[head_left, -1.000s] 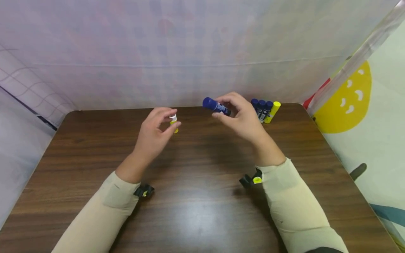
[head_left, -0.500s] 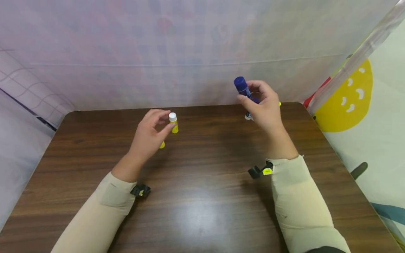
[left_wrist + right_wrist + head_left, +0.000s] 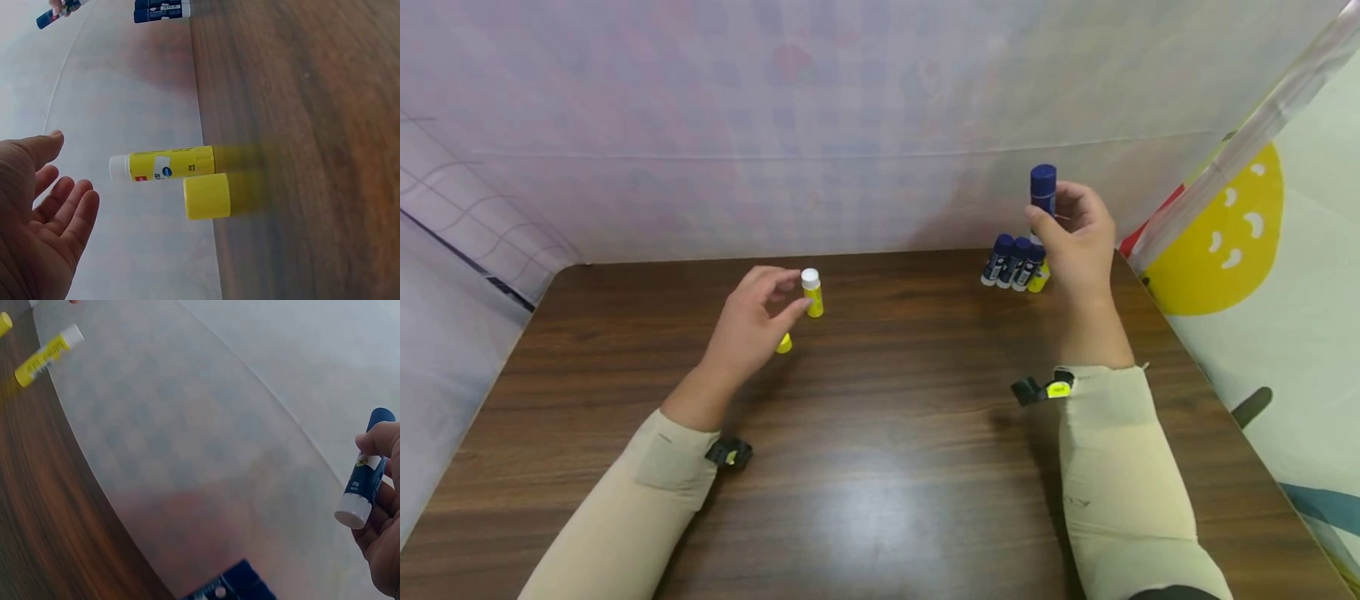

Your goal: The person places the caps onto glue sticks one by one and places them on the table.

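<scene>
My right hand (image 3: 1081, 242) pinches a dark blue glue stick (image 3: 1042, 187) upright, raised above the far right of the table; its white base shows in the right wrist view. Below it, several blue glue sticks (image 3: 1017, 263) stand in a row, with a yellow glue stick (image 3: 1038, 280) partly hidden beside them. My left hand (image 3: 747, 321) hovers with loosely bent fingers by an upright yellow glue stick (image 3: 164, 164) with a white top. The left wrist view shows a gap between fingers and stick. A yellow cap (image 3: 207, 197) stands on the table near that stick.
The brown wooden table (image 3: 880, 433) ends at a pale fabric curtain (image 3: 850, 125) behind the glue sticks. Another patterned cloth (image 3: 1285, 275) hangs along the right side.
My right hand has carried the blue glue stick to the right and tipped it upright. My left hand has drawn slightly left from the yellow glue stick, baring its white top and the yellow cap.
</scene>
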`<state>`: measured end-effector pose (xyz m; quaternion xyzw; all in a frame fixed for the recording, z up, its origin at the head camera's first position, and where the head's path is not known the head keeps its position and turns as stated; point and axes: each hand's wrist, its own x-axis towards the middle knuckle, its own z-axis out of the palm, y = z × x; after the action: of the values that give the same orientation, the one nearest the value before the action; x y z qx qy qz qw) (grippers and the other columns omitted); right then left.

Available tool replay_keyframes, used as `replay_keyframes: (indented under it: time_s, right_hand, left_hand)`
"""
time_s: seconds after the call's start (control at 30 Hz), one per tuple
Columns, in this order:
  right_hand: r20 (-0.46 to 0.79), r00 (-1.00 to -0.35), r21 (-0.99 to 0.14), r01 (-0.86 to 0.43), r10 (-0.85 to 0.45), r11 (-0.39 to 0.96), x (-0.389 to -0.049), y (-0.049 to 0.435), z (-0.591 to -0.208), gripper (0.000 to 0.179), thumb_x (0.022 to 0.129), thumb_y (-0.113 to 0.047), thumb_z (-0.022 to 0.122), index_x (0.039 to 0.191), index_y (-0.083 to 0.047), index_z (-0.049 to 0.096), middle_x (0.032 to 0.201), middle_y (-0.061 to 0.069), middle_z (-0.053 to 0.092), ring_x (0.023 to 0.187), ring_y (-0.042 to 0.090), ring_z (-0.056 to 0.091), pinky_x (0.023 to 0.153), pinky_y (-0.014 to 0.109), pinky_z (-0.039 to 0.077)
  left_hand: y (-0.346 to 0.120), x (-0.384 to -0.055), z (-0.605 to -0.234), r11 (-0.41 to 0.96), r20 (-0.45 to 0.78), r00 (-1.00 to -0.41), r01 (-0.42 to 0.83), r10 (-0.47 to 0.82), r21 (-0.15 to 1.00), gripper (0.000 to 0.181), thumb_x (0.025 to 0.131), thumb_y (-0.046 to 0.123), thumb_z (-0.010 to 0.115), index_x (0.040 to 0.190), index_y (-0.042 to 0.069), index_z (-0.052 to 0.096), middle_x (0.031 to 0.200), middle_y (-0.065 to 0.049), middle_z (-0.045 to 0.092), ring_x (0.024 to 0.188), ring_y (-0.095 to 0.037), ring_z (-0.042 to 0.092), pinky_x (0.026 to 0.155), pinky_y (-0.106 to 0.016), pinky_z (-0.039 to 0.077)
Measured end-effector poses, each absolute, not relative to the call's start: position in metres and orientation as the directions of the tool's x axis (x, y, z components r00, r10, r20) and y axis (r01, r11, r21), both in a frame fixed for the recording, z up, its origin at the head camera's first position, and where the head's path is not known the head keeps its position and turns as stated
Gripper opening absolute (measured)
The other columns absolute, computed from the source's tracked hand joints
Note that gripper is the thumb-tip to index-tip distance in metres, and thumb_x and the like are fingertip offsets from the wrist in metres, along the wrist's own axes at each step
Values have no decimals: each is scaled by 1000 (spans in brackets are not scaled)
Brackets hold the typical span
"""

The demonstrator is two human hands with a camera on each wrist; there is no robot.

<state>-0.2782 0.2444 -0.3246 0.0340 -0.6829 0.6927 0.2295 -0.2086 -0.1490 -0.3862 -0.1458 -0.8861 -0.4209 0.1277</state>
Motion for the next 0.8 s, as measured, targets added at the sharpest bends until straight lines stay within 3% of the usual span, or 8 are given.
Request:
replay_keyframes:
  time_s: [0.43,0.8]
  right_hand:
    - [197,-875,-960,-265,442,-95,-294,283,-342,24,90,-6,80,112,-12,70,108,0,67,106,15,58,97,27,50]
    - [175,-839,-963,-256,515,-90,-296,298,-357,25,91,-7,80,114,-12,70,111,0,66,108,15,58,102,27,49]
  left_hand:
    - [-153,-210,-389,645,213,-961,274,173,713,46,98,19,75,138,2,62,137,-12,58,124,-31,60,104,-48,56]
    - [-157,-213,-389,715,53,-980,177,193,676,52,100,27,72,144,4,56,143,-11,54,128,-35,60,108,-52,54]
